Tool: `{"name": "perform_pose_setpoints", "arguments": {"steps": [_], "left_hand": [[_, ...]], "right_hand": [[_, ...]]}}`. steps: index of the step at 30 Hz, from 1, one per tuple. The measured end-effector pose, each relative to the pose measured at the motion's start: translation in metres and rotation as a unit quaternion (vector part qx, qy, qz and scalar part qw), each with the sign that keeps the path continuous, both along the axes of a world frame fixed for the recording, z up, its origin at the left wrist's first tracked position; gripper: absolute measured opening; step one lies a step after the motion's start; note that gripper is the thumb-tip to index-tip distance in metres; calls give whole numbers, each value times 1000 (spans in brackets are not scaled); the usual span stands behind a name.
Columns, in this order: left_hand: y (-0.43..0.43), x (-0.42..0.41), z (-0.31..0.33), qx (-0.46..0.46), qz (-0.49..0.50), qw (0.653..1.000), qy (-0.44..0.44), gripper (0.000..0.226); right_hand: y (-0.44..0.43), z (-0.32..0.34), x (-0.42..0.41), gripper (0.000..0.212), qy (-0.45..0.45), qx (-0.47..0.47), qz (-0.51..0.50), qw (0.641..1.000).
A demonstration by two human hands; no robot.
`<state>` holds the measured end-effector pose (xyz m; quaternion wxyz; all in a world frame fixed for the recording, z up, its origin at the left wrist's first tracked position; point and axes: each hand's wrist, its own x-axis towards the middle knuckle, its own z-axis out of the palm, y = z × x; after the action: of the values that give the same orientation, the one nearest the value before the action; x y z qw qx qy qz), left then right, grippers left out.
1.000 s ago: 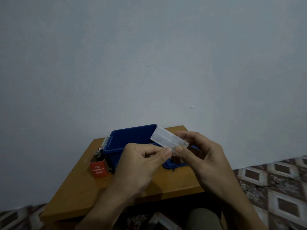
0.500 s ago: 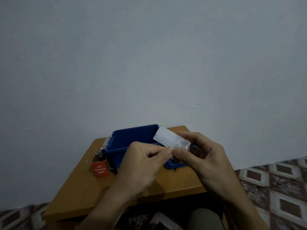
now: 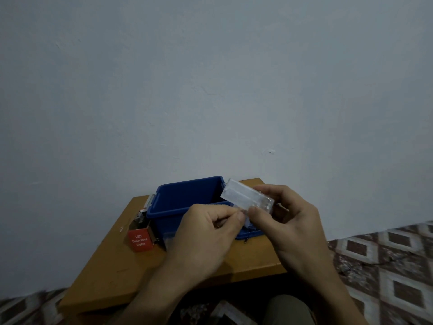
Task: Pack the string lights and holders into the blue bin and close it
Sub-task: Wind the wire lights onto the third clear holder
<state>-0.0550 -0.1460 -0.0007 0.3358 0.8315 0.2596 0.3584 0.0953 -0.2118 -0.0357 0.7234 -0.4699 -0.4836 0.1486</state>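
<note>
Blue bin stands open on the wooden table; I cannot tell its contents. My right hand grips the clear holder, raised and overlapping the bin's right rim in view. My left hand pinches the holder's near end.

The holder between the left hand and the right hand is clear, glossy plastic. Behind the hands, the blue bin is smooth plastic with a slight shine. Left of the left hand, the red box looks like matt card. Under the hands, the worktop is smooth, matt wood.
</note>
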Motion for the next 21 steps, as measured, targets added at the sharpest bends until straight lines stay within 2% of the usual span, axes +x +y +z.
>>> {"name": "perform_pose_setpoints", "arguments": {"steps": [5, 7, 13, 17, 21], "left_hand": [[-2, -8, 12, -124, -50, 988, 78, 15], [-3, -10, 17, -139, -58, 983, 102, 17], [-4, -15, 27, -92, -28, 983, 159, 17], [-10, -14, 37, -29, -52, 973, 221, 24], [-12, -17, 50, 32, -65, 971, 227, 23]], "right_hand": [[-2, 2, 6, 28, 6, 11, -14, 1000], [-1, 2, 8, 28, 10, 13, -18, 1000], [-1, 0, 12, 27, 21, 2, -22, 1000], [2, 0, 7, 26, 5, -6, -36, 999], [0, -1, 10, 26, -20, -33, -40, 998]]}}
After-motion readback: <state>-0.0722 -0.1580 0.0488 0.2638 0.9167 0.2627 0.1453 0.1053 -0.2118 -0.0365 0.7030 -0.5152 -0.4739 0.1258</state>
